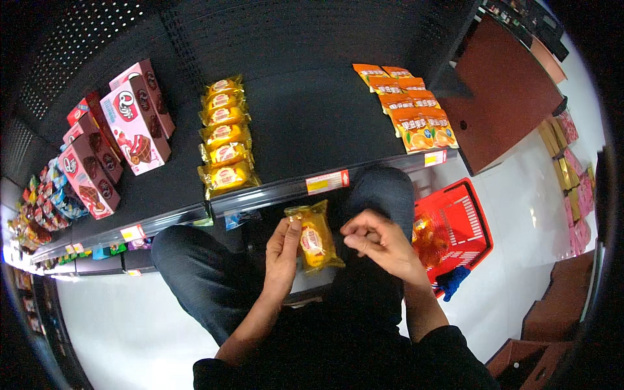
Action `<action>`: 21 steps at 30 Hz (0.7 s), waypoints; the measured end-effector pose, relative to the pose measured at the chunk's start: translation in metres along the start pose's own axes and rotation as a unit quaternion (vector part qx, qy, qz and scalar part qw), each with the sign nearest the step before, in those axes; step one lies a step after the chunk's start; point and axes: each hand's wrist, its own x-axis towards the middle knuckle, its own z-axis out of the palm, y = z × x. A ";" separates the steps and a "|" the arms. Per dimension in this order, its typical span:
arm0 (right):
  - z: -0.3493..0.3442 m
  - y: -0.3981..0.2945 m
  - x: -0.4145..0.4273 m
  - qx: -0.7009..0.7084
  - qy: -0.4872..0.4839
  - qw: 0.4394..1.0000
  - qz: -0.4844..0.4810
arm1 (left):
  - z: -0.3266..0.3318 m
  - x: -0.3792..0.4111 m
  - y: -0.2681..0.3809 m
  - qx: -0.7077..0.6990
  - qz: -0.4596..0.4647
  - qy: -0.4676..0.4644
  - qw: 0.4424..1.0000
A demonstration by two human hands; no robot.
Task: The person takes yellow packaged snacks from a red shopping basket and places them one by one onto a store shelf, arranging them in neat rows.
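Observation:
My left hand (283, 253) grips a yellow plastic-wrapped snack cake (313, 241) by its left edge, in front of the black shelf. Just right of the packet is my right hand (382, 241), its fingers curled and thumb near the fingertips; whether anything small is between them cannot be told. A row of matching wrapped cakes (229, 178) lies on the black shelf (312, 117), running from its front edge towards the back. Orange fruit-snack pouches (419, 129) stand in two columns at the shelf's right end.
Pink snack boxes (134, 126) stand at the shelf's left, beside colourful bagged snacks (48, 200). Price tags (327, 182) line the shelf's front rail. A red basket (465, 214) with orange packets and a blue cloth (453, 282) at its edge sits right of my knee. A brown cabinet (507, 92) stands beyond.

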 end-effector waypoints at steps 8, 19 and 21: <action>0.003 -0.003 0.027 -0.003 -0.006 0.997 -0.070 | -0.001 -0.004 0.000 0.123 0.038 -0.116 0.985; -0.023 -0.012 0.067 0.074 0.056 0.993 -0.076 | -0.007 0.035 0.046 0.081 -0.004 -0.048 0.996; -0.031 -0.021 0.078 0.109 0.104 0.984 -0.099 | -0.005 0.046 0.055 0.041 0.045 -0.060 0.996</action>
